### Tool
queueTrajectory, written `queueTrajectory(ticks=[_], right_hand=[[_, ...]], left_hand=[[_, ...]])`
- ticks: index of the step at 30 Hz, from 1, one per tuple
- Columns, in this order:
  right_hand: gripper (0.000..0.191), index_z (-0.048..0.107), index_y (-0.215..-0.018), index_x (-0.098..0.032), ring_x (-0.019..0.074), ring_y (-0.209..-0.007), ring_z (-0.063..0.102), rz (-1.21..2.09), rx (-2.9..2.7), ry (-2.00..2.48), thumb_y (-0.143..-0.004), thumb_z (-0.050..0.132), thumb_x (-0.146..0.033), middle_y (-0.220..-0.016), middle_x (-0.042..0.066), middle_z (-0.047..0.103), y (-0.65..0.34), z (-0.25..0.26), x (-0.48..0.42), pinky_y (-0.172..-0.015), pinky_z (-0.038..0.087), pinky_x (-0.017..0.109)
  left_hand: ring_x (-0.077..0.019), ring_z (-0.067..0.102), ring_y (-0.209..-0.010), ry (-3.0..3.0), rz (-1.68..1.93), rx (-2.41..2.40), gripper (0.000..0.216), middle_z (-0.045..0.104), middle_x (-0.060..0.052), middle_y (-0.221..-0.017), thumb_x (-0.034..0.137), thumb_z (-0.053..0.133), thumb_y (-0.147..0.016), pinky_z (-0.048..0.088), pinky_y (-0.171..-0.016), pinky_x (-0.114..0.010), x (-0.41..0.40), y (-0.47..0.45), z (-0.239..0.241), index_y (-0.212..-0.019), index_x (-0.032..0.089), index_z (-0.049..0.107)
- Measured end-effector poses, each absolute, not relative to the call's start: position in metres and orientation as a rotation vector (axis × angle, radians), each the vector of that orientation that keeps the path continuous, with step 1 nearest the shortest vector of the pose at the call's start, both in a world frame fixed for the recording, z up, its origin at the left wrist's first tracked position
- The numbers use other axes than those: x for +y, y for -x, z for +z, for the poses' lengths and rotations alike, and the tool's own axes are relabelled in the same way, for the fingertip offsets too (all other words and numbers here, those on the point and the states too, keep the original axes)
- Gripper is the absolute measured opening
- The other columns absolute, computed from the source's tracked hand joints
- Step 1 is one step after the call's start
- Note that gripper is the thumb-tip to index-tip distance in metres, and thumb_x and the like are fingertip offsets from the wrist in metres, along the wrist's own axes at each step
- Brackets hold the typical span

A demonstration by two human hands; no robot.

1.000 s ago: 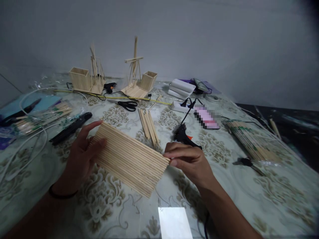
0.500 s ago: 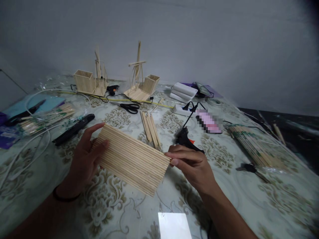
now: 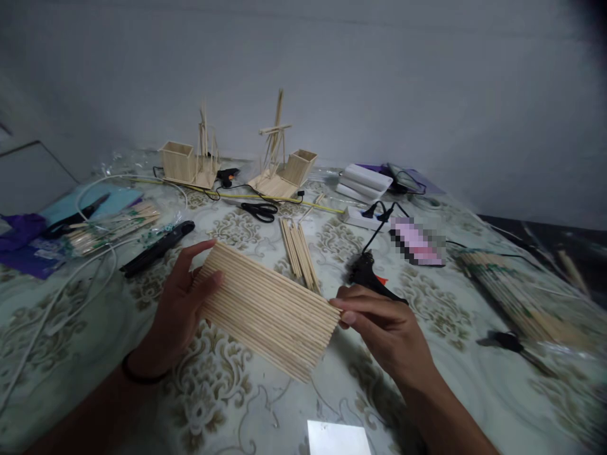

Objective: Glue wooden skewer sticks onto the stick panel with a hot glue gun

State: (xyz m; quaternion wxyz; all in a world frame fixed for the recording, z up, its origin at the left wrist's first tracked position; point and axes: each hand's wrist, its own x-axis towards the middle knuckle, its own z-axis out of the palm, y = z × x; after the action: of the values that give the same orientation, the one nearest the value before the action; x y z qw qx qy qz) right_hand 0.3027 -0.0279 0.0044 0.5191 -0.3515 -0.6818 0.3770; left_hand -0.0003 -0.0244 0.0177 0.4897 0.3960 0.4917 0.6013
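Note:
A flat panel of thin wooden sticks (image 3: 268,308) joined side by side is held just above the patterned tablecloth (image 3: 227,392). My left hand (image 3: 177,306) grips its left end, thumb on top and fingers beneath. My right hand (image 3: 379,322) pinches the right edge between thumb and fingers. A black glue gun (image 3: 367,275) lies just beyond my right hand. A loose bunch of sticks (image 3: 298,253) lies behind the panel.
Two stick models with small boxes (image 3: 190,161) (image 3: 284,170) stand at the back. Black scissors (image 3: 258,210), a black tool (image 3: 156,248), white cables (image 3: 71,278), a power strip (image 3: 365,218), a stick bundle (image 3: 516,297) at right and packets at left lie around.
The view has shifted so everything sits a little further right in the picture. Both hands keep the same grip on the stick panel.

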Motion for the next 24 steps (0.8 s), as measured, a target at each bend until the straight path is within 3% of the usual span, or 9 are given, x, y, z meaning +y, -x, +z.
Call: queueTrajectory(ticks=[9,24], right_hand=[[0.013,0.089,-0.107,-0.035,0.0176,-0.067,0.067,0.971,-1.549,0.89,-0.095,0.082,-0.036,-0.081,0.006,0.079,-0.309,-0.006,-0.029,-0.056,0.052,0.03],[0.014,0.088,-0.109,-0.035,0.0158,-0.069,0.062,0.974,-1.516,0.911,-0.098,0.079,-0.034,-0.082,0.003,0.071,-0.305,-0.008,-0.028,-0.061,0.049,0.03]], left_hand=[[-0.0135,0.062,-0.064,-0.986,1.454,1.18,0.051,0.071,0.003,-0.078,0.035,0.091,-0.078,0.048,-0.056,-0.02,-0.025,0.002,0.014,-0.125,0.028,0.072],[-0.015,0.062,-0.068,-0.963,1.455,1.179,0.054,0.07,0.003,-0.083,0.036,0.092,-0.078,0.048,-0.058,-0.022,-0.025,0.001,0.019,-0.127,0.032,0.07]])
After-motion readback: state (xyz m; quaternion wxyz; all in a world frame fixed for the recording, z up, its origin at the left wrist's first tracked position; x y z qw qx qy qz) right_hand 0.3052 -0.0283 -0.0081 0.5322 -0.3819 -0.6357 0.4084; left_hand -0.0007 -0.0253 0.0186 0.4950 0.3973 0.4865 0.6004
